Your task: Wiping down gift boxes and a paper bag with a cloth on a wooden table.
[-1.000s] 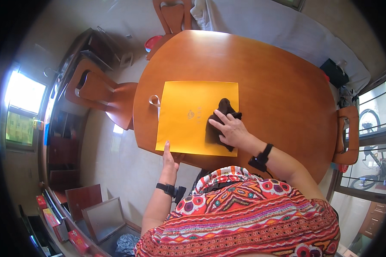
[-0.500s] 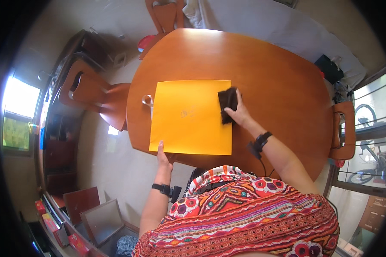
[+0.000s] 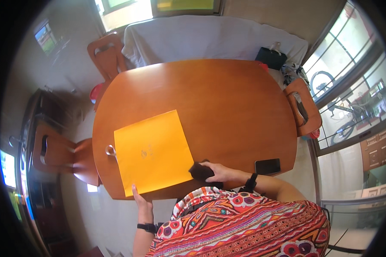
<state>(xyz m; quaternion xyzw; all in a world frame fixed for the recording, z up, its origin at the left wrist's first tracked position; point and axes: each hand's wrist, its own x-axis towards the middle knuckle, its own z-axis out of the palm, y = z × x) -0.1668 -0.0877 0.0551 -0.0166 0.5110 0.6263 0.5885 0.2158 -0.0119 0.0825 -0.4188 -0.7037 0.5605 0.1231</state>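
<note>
A flat orange paper bag point(image 3: 158, 141) with a pale ribbon loop point(image 3: 110, 150) at its left side lies askew on the near left of the wooden table point(image 3: 227, 107). My left hand point(image 3: 142, 204) grips its near edge, thumb on top and the other fingers mostly hidden. Bunched in my right hand point(image 3: 221, 172) is a dark brown cloth point(image 3: 200, 171), just by the bag's near right corner. The hand hides part of the cloth.
A black phone point(image 3: 267, 166) lies near the table's right front edge. Wooden chairs stand at the left point(image 3: 58, 147), far left point(image 3: 107, 55) and right point(image 3: 303, 107). Behind the table, a dark green bag point(image 3: 271, 58) rests on a white-covered sofa point(image 3: 210, 38).
The orange bag has turned counterclockwise on the table. My right hand has brought the cloth off its right edge and nearer to me. The head view has shifted, and the phone now shows.
</note>
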